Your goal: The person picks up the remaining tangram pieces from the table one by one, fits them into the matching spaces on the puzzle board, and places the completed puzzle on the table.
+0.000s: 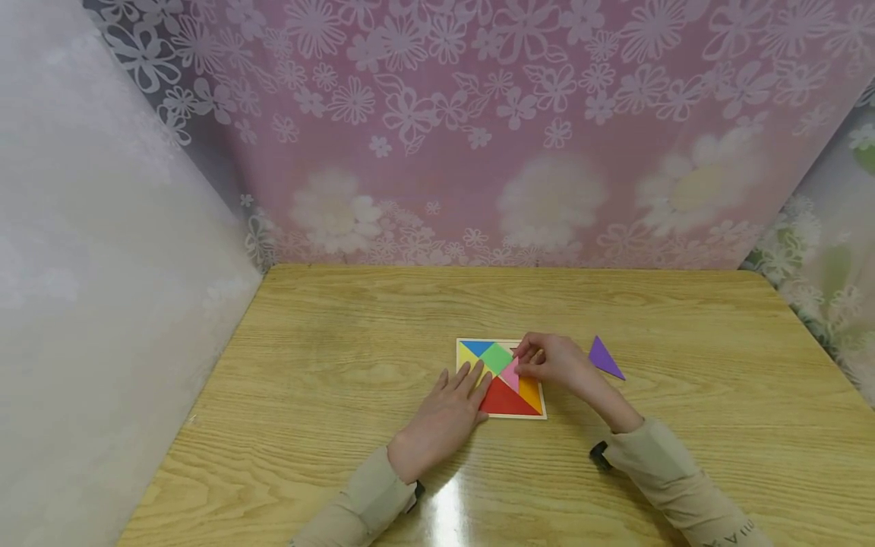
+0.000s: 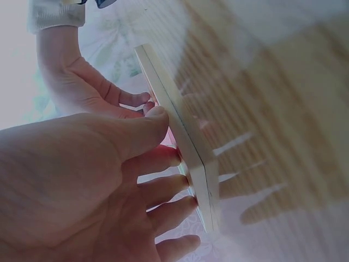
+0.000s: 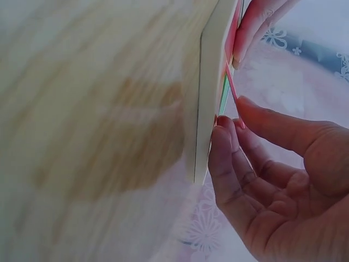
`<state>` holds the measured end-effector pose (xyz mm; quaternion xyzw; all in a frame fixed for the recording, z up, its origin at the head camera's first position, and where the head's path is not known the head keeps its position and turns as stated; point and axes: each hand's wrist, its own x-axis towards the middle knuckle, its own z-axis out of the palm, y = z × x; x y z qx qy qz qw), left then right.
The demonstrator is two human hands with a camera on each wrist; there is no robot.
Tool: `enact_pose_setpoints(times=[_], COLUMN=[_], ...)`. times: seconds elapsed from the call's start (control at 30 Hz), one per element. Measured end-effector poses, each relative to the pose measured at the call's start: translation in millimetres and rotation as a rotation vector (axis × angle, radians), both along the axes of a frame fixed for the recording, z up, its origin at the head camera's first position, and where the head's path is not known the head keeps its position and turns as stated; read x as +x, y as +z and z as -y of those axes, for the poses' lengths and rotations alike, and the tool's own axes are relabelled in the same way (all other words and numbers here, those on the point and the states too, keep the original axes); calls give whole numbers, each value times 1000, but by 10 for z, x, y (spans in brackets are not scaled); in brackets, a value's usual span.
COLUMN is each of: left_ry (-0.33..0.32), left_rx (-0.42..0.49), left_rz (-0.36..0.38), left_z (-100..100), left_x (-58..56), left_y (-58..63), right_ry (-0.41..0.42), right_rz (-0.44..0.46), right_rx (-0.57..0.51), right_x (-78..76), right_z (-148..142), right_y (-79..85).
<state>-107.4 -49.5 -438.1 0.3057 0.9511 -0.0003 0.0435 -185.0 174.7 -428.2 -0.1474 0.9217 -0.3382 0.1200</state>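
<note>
A wooden tangram board (image 2: 188, 139) lies on the table with coloured pieces in its frame. My left hand (image 1: 443, 419) rests on the board's left side with fingers spread and fairly straight, over the yellow piece (image 1: 467, 355); its thumb is at the near edge. My right hand (image 1: 557, 361) pinches a pink tangram piece (image 1: 510, 376) between thumb and fingers. In the right wrist view, that pink piece (image 3: 231, 82) stands tilted up from the board's face. Around it are the green square (image 1: 495, 358), the red triangle (image 1: 509, 399) and the orange piece (image 1: 529, 392).
A purple triangle (image 1: 606, 359) lies on the wooden table (image 1: 328, 365), just right of the right hand. The blue piece (image 1: 476, 347) is at the board's far left corner. Flower-patterned cloth (image 1: 437, 152) hangs behind the table and along its sides.
</note>
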Motion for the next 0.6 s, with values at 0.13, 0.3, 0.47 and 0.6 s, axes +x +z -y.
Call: enact_pose_setpoints(times=[0.13, 0.3, 0.47, 0.6], left_ry=[-5, -11, -15, -10], left_rx=[-8, -21, -29, -18], left_rz=[-12, -22, -31, -21], left_z=[-1, -4, -3, -2], left_x=[-5, -6, -2, -2], left_y=[-8, -9, -12, -16], right_ry=[16, 33, 40, 49], right_rz=[-8, -26, -38, -39], right_rx=[37, 79, 118, 147], right_x=[-13, -25, -30, -28], right_z=[18, 47, 67, 81], right_y=[-1, -5, -14, -9])
